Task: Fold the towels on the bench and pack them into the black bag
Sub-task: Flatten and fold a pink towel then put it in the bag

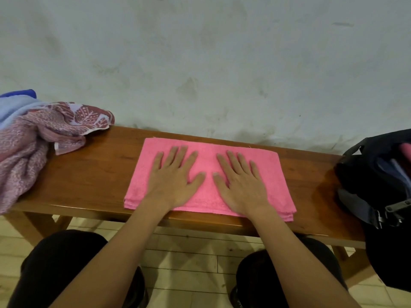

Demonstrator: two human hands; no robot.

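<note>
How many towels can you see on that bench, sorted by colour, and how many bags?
Pink towel, folded flat under both hands: 1
Patterned maroon-and-white towel, crumpled at the left end: 1
Light blue towel, partly hidden behind it: 1
Dark blue cloth, only an edge shows, may be a towel: 1
Black bag, open, at the right end: 1
Total: 5

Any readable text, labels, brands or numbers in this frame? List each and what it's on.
None can be read.
Patterned towel: a small white tag at its edge, too small to show any print.
Black bag: the buckle and straps show no legible brand.
Pink towel, bench: no markings.
</note>
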